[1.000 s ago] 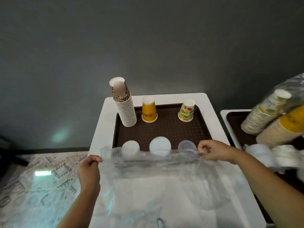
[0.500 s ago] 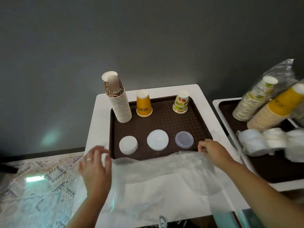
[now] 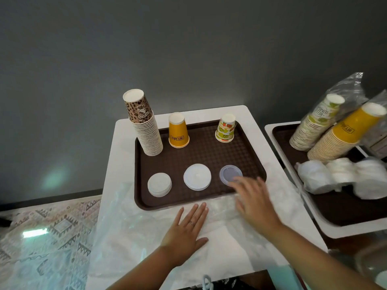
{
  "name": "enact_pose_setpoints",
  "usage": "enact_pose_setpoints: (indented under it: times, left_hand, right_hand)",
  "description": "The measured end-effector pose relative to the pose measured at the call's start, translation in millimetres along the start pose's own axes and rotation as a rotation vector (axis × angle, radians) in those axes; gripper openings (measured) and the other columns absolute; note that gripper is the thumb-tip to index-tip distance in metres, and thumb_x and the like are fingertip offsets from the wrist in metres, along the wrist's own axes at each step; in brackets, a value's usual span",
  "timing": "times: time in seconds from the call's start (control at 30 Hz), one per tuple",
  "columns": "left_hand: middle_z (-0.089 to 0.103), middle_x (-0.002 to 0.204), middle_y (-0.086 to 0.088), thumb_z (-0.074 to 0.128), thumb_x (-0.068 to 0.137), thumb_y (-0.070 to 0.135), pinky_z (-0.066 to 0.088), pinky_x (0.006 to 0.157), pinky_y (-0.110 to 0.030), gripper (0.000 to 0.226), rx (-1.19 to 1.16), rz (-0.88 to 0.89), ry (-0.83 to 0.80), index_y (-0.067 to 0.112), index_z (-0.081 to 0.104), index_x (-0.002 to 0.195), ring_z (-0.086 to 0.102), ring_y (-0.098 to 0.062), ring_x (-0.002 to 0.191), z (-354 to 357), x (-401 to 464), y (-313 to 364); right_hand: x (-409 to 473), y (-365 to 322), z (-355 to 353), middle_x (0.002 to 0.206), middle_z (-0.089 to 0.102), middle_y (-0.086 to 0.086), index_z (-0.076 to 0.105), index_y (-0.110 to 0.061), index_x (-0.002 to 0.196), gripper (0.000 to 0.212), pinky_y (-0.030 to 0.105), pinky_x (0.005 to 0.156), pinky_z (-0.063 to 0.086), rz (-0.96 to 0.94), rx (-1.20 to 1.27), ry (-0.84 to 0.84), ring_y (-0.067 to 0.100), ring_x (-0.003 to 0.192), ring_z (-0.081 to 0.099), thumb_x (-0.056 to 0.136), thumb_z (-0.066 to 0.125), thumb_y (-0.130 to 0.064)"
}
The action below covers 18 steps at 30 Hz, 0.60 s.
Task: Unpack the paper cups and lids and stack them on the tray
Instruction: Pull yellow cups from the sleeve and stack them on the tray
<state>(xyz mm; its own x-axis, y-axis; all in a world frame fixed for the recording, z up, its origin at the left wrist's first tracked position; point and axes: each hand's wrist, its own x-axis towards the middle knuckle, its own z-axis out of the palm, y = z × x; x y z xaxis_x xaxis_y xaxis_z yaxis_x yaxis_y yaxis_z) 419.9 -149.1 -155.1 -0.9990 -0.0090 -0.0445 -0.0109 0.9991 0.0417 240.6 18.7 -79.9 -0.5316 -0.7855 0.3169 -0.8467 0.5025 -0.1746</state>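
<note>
2 hands over the clear plastic bag (image 3: 146, 222) at lower centre: left hand (image 3: 186, 231) flat on it, fingers straight and spread; right hand (image 3: 254, 203) blurred, fingers loosely extended, holding nothing, beside the clear lid (image 3: 229, 173). On the brown tray (image 3: 209, 155), the leopard cup stack (image 3: 144, 124) stands upper left, 3 lid piles along the near edge.

White table (image 3: 125, 155) at centre frame carries a brown tray (image 3: 201, 155) on its far half and a clear plastic bag (image 3: 129, 222) spread flat over its near half, left edge of the bag hanging off the table's left side. Left hand (image 3: 186, 229) lies flat, fingers straight, on the bag at lower centre. Second white table (image 3: 293, 218) at right frame, just beside the first, carries a second brown tray (image 3: 343, 208).
</note>
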Motion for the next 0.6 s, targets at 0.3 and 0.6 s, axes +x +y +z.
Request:
enact_pose_setpoints:
  times: [0.3, 0.6]
  left_hand:
    - [0.014, 0.157, -0.003, 0.016, 0.099, 0.051, 0.013, 0.111, -0.038, 0.065, -0.087, -0.042, -0.006, 0.010, 0.022, 0.149, 0.014, -0.018, 0.144, 12, 8, 2]
    - [0.026, 0.156, 0.004, 0.015, 0.102, 0.041, 0.017, 0.110, -0.034, 0.053, -0.101, -0.046, 0.016, 0.019, 0.029, 0.149, 0.025, -0.012, 0.141, 4, -21, -33]
  right_hand:
    - [-34, -12, 54, 0.151, 0.035, -0.008, 0.025, -0.025, 0.150, 0.057, 0.040, 0.112, 0.008, -0.207, -0.144, -0.484, 0.010, 0.144, 0.011, 0.100, 0.015, -0.051]
    - [-41, 5, 42, 0.154, 0.030, -0.009, 0.027, -0.026, 0.149, 0.055, 0.035, 0.111, 0.013, -0.008, -0.051, -0.576, 0.006, 0.142, 0.021, 0.101, 0.016, -0.049]
